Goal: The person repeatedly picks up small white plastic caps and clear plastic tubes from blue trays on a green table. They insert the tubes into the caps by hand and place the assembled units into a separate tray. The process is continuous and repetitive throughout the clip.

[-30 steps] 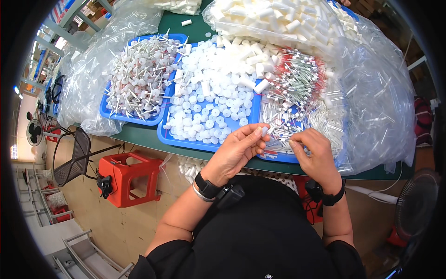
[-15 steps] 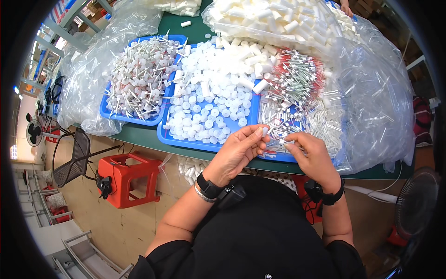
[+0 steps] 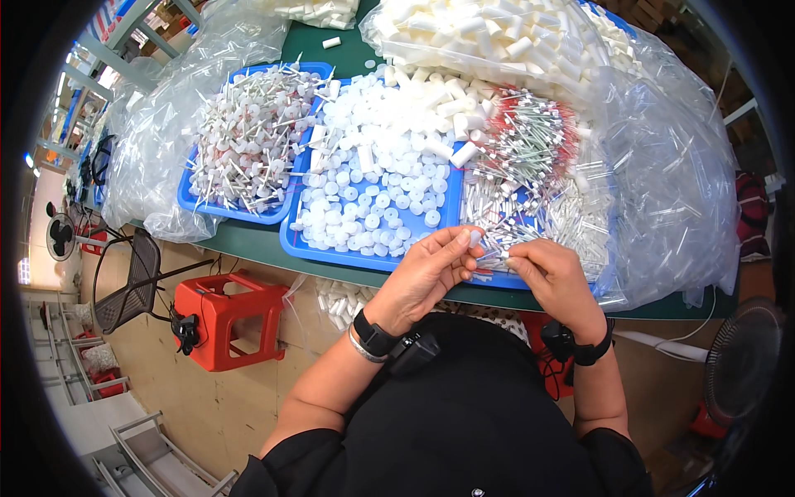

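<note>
Over the near edge of the blue trays, my left hand (image 3: 426,272) pinches a small translucent white cap (image 3: 474,238) between thumb and forefinger. A short gap to its right, my right hand (image 3: 556,280) has thumb and forefinger pressed together on a small part with a white end, mostly hidden by the fingertips. Loose translucent caps (image 3: 373,217) fill the middle blue tray (image 3: 331,256). Behind my hands, the right tray holds thin clear tubes (image 3: 580,224) and a heap of slender pins with white ends and red threads (image 3: 530,141).
On the left, another blue tray (image 3: 263,217) is heaped with capped pin pieces (image 3: 248,137). A bag of white cylinders (image 3: 497,37) lies at the back, beside clear plastic bags (image 3: 671,182). A red stool (image 3: 228,319) and a fan (image 3: 743,360) stand beyond the green table (image 3: 348,277).
My left hand has shifted slightly down and right with the cap. The small part in my right fingers shows less than before. Another person's hand at the far edge has left view.
</note>
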